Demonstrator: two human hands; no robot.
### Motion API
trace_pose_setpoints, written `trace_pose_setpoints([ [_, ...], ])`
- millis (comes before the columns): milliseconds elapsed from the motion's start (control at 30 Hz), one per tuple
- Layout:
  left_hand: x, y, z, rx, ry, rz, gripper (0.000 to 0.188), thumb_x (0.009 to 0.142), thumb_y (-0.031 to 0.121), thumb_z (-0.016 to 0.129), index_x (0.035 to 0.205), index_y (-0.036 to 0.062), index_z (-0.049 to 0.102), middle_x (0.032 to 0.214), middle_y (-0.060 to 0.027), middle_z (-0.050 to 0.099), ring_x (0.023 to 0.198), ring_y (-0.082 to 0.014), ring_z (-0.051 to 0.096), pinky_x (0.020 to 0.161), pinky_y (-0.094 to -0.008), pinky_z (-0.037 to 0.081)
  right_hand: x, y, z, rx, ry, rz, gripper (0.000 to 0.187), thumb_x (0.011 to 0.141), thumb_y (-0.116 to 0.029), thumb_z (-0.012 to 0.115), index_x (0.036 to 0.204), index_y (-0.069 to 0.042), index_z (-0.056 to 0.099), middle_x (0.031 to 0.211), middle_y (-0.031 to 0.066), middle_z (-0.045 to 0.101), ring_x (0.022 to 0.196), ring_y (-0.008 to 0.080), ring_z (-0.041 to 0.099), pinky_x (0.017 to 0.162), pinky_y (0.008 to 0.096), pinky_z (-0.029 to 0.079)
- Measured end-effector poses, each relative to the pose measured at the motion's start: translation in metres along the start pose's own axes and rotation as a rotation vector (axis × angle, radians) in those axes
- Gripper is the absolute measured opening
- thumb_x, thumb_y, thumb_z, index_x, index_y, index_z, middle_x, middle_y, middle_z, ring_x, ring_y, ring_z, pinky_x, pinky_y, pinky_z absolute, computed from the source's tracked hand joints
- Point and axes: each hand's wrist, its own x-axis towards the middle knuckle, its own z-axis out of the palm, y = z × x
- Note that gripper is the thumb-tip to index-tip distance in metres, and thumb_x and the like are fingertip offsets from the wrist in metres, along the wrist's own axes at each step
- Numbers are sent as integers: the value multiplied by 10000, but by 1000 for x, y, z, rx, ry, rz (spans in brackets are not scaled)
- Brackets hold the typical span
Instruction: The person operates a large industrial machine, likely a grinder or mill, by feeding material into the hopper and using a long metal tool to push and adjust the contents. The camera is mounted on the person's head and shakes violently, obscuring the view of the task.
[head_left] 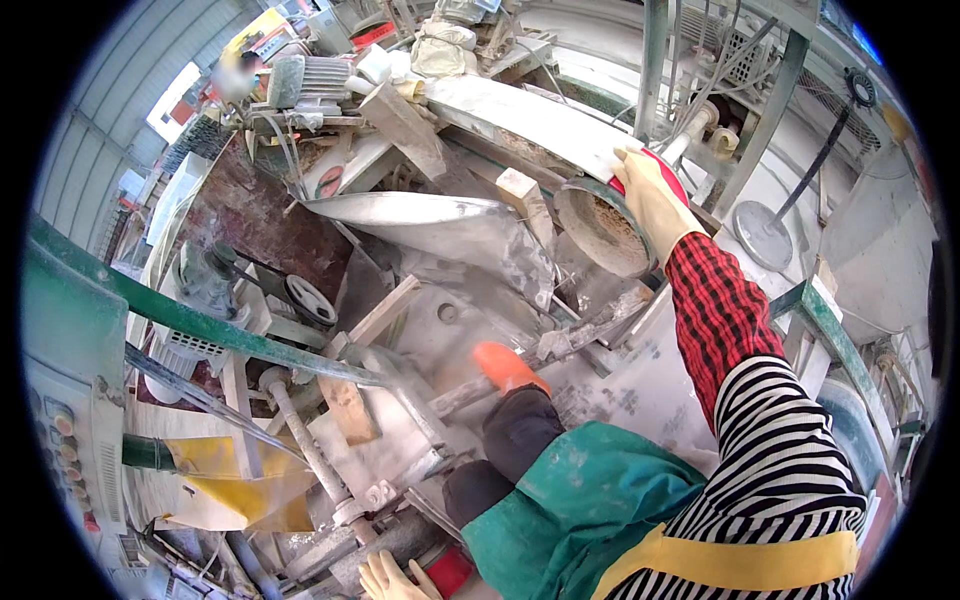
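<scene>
My right hand (655,200), in a cream glove, reaches forward with its fingers closed at a red thing (672,180), mostly hidden behind the glove. Right beside it are the end of a long white board (540,118) and a round, dusty container (580,235) with crumbly brown matter inside. Whether the hand also touches these, I cannot tell. Low at the picture's edge is my left hand (390,580), gloved too, fingers spread, near a grey cylindrical machine part (365,570). A second red piece (450,572) shows beside it.
A green rail (250,340) curves past on the left, near a control box with knobs (75,470). Wood blocks (355,410), a metal shaft (305,440) and a bent sheet (440,225) crowd the dusty floor. My orange boot (508,368) stands among them. Green posts (765,120) rise at right.
</scene>
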Motion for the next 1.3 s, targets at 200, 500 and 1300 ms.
trace_pose_setpoints([
  [200, -5, 12, -11, -23, 37, 8, 462, 928, 289, 684, 1307, 26, 659, 1378, -234, 616, 1336, -461, 507, 1158, -568, 359, -51, 6, 65, -322, 45, -54, 517, 926, -168, 722, 1407, -17, 607, 1272, 164, 703, 1145, 249, 669, 1002, 352, 527],
  [500, -3, 12, -6, -84, 56, -26, 485, 806, 258, 746, 1211, 4, 657, 1357, -243, 603, 1317, -507, 490, 1142, -601, 340, -491, -76, 239, -12, -1498, -459, 468, 877, -280, 687, 1326, -153, 664, 1125, 189, 723, 1035, 356, 708, 889, 486, 556],
  [1300, -16, 17, 20, -13, -25, 14, 517, 976, 341, 543, 1406, 55, 571, 1477, -163, 523, 1388, -405, 423, 1196, -544, 279, -642, -210, 223, -406, -1996, -594, 994, 720, -260, 857, 1588, -234, 373, 1469, 136, 560, 1240, 333, 613, 987, 453, 511],
])
